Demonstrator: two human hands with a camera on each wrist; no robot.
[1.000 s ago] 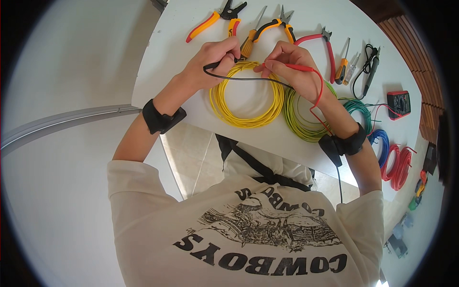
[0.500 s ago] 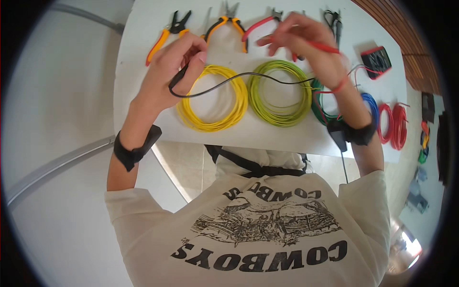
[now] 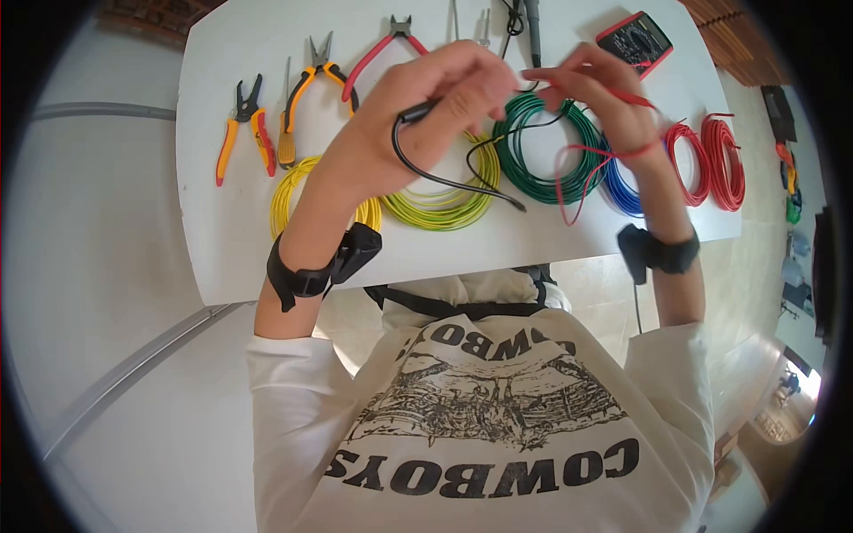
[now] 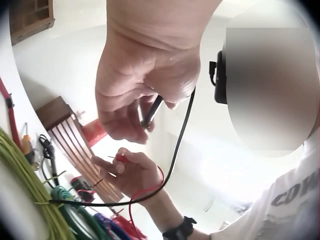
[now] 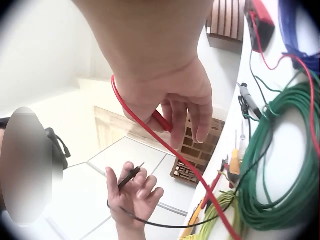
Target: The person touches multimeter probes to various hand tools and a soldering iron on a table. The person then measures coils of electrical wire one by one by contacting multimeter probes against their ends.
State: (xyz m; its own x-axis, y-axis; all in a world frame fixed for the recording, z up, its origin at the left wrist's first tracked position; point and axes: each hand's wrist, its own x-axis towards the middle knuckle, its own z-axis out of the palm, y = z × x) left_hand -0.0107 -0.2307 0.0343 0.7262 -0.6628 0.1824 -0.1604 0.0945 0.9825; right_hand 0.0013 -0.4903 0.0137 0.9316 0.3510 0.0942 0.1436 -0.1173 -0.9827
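My left hand (image 3: 435, 115) pinches the black probe (image 5: 129, 177) between thumb and curled fingers; my right hand (image 3: 613, 102) pinches the red probe (image 4: 121, 158), its outer fingers hanging looser. In the head view the black probe lies aslant in my left hand, its rear end showing behind my thumb and its front running rightward under the fingers. The red probe runs crosswise as well, rear end to the right, front to the left, so the two point roughly toward each other.

From the head I cannot make out either metal tip. The right wrist view gives me the black one, bare beyond my left fingers and aimed up and to the right there; the left wrist view gives me the red one, a thin pin poking out leftward past my right fingers. Both wrist views show the probes apart.

The black lead (image 3: 435, 179) curves down from my left hand, while the red lead (image 5: 190, 167) crosses my right wrist. Below lies the green coil (image 3: 511, 169), with the yellow-green coil (image 3: 444, 218) partly behind my left hand. Farther out on the white table (image 3: 426, 258) sits the multimeter (image 3: 635, 43).
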